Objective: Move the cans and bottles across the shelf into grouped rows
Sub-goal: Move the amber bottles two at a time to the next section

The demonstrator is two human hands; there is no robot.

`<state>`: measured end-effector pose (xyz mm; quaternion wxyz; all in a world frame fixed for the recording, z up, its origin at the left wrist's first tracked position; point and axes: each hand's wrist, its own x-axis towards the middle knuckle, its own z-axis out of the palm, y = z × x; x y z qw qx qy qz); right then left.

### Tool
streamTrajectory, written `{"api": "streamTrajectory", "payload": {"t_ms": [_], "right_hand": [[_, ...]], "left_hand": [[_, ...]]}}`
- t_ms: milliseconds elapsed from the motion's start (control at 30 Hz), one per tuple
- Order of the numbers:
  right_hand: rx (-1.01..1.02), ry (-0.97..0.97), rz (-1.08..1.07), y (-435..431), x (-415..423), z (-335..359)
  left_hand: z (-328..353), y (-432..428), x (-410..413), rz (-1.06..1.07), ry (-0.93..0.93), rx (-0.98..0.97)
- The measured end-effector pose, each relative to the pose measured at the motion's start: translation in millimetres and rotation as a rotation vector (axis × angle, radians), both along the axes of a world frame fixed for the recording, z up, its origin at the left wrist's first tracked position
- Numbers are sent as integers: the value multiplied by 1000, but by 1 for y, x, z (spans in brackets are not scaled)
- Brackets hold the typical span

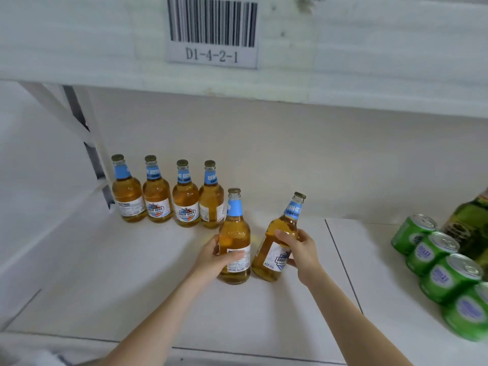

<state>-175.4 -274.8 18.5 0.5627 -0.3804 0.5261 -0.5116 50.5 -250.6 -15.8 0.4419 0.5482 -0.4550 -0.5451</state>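
Several amber beer bottles with blue neck labels stand in a row at the back left of the white shelf. My left hand grips another such bottle, upright, just in front of the row's right end. My right hand grips a second bottle that leans to the right, close beside the first. Several green cans sit in a row at the right.
A dark green bottle stands behind the cans at the far right. The upper shelf beam with a barcode label hangs overhead. A white frame post rises at the back left. A seam divides the shelf boards.
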Motion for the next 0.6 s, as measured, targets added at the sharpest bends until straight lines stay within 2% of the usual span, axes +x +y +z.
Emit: {"api": "streamTrajectory", "payload": {"t_ms": [600], "right_hand": [[71,-43,-163,168,-44,7]], "left_hand": [[-2,155,-17,-43,116,102]]}}
